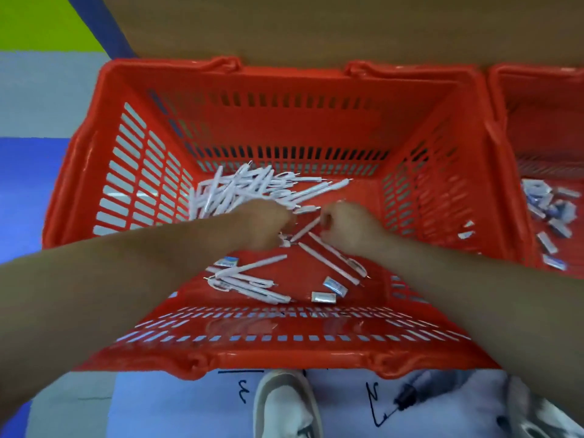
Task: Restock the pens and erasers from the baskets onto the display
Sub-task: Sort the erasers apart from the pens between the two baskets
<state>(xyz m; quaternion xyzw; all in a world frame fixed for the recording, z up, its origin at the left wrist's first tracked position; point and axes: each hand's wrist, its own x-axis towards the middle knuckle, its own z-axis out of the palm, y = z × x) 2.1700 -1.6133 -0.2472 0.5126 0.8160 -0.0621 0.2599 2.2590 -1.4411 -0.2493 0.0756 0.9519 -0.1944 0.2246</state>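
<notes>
- The 2 hands are low inside the red basket [284,86]. The right hand [344,226] pinches 1 white pen [305,230] at mid-floor. The left hand [265,226] has curled fingers, but I cannot tell if it holds something.
- More pens [240,188] are piled at its far-left corner.
- It is better to gather the pens parallel before lifting.
- Loose erasers [335,284] near its front wall may be taken by mistake.
- The second basket [537,90] stands at its right.

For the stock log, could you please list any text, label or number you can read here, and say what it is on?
On the eraser wrappers in the red basket: blue print, too blurred to read.
On the white sheet under the basket: black handwritten strokes, no legible word.
On the pens: no print can be made out.
</notes>
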